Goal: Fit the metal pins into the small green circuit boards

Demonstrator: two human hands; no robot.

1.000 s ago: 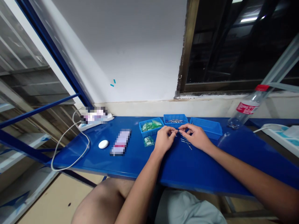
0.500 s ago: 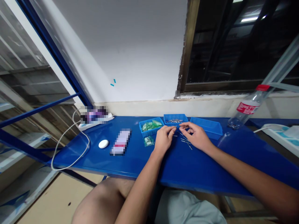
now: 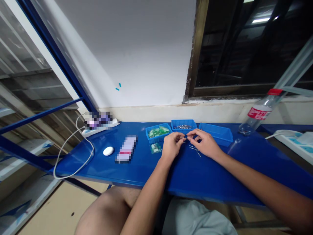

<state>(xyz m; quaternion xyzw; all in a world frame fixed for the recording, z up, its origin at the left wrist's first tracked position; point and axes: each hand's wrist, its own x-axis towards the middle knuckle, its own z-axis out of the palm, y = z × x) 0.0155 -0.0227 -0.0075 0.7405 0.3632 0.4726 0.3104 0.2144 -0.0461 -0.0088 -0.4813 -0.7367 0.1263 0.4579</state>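
Note:
My left hand (image 3: 172,145) is closed in a pinch, thumb against fingertips. A tiny shiny bit shows at its fingertips, too small to name. Facing it, my right hand (image 3: 205,143) also has its fingers pinched together; what they hold, if anything, is hidden. Both sets of fingertips nearly meet above the blue table (image 3: 193,179). Several thin metal rods (image 3: 195,149) lie loose below my right palm. Beyond the fingers stands a blue bin of slim metal pieces (image 3: 183,127). A small clear-and-green packet (image 3: 156,148) lies left of my left hand.
A blue bin (image 3: 160,138) holds green packets; another blue bin (image 3: 221,141) stands behind my right hand. To the left are a blurred phone (image 3: 126,149), a white rounded object (image 3: 108,150) and a cable (image 3: 93,150). A red-capped bottle (image 3: 259,112) stands at right.
My right thumb and fingertips have shifted slightly left and down, closer to my left hand. My left fingers have curled a little differently. The bins and packet stay put.

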